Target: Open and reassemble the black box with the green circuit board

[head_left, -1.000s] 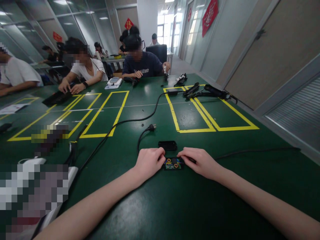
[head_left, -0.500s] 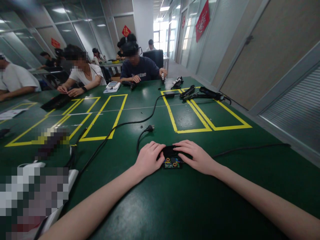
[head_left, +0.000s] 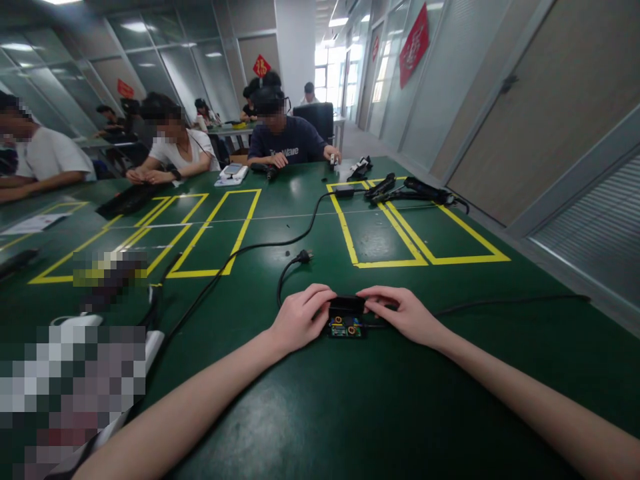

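A black plastic cover (head_left: 347, 306) stands tilted between my hands, its two ends pinched in my fingers. My left hand (head_left: 305, 315) grips the left end, and my right hand (head_left: 400, 313) has the right end between thumb and fingers. Just in front of the cover lies the lower half of a power adapter, with a circuit board (head_left: 345, 327) exposed in it; two ring-shaped coils show on the board. A black cord with a plug (head_left: 304, 257) curves out behind my left hand. Another black cable (head_left: 510, 303) runs off to the right.
Yellow tape rectangles (head_left: 393, 265) mark the green table. A long black cable with an adapter block (head_left: 345, 191) crosses it toward black tool-like parts (head_left: 415, 191). Blurred items and a white-edged object (head_left: 153, 343) lie at left. Several people sit across the table, near a white device (head_left: 231, 175).
My fingers have shifted to the ends of the cover, which now shows more upright behind the circuit board. The whole view has moved slightly.
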{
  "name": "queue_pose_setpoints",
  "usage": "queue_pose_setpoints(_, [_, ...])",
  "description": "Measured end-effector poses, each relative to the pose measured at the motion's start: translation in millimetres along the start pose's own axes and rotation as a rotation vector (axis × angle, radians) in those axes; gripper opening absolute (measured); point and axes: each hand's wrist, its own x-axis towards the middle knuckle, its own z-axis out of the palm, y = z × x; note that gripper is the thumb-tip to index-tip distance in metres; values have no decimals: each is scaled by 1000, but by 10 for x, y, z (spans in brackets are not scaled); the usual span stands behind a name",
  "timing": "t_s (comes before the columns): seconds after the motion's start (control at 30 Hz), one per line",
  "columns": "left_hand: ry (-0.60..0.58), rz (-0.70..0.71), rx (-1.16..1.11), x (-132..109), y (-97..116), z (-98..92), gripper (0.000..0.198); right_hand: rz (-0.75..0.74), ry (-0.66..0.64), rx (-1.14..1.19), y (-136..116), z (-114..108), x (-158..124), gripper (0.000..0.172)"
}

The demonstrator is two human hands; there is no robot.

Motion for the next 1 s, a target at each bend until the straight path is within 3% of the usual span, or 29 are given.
queue_pose_setpoints(0.23, [-24, -45, -125, 8, 15, -53, 31, -59, 88, -15, -33, -12, -23, 35])
queue_pose_setpoints(0.57, [-148, -137, -185, -10, -60, -53, 32, -321, 11, -25, -110, 43, -86, 18])
queue_pose_setpoints(0.67, [-193, -139, -172, -3, -54, -46, 30, -404, -39, -114, -110, 40, -108, 14])
queue_pose_setpoints(0.8, [-223, -142, -142, 2, -48, -40, 28, -553, -124, -400, -119, 62, -148, 10])
queue_pose_setpoints(1.0, [-242, -136, -101, 9, -43, -33, 27, -569, -82, -516, -128, 117, -147, 19])
